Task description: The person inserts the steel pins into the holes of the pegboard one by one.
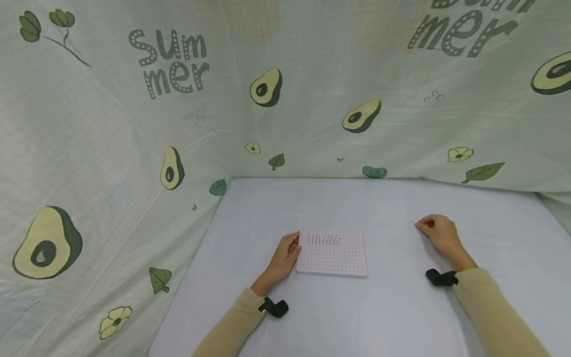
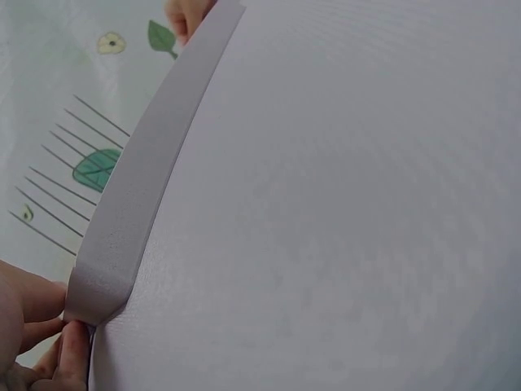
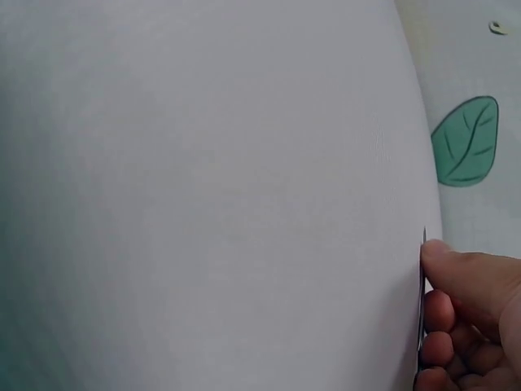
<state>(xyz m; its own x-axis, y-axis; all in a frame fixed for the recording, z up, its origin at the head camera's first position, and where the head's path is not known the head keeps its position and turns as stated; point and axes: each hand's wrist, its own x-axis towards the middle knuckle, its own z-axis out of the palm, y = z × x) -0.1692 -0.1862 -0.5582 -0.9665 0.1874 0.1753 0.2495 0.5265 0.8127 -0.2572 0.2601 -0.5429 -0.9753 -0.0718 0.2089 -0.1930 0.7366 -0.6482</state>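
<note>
A pale, flat pegboard (image 1: 332, 260) with a grid of small holes lies on the table. Several thin dark pins (image 1: 324, 239) stand in a row along its far side; in the left wrist view these pins (image 2: 63, 185) rise side by side beyond the board's edge (image 2: 155, 163). My left hand (image 1: 281, 258) grips the board's left edge, thumb and fingers at its corner. Well to the right of the board, my right hand (image 1: 439, 234) pinches a thin pin (image 3: 422, 285) between thumb and fingers, its pointed tip showing past the thumb.
A white-covered table (image 1: 392, 307) spreads under both hands. Behind and to the left hangs a pale curtain (image 1: 312, 49) printed with avocados, leaves and lettering. Small black devices sit on the left wrist (image 1: 275, 308) and the right wrist (image 1: 441, 277).
</note>
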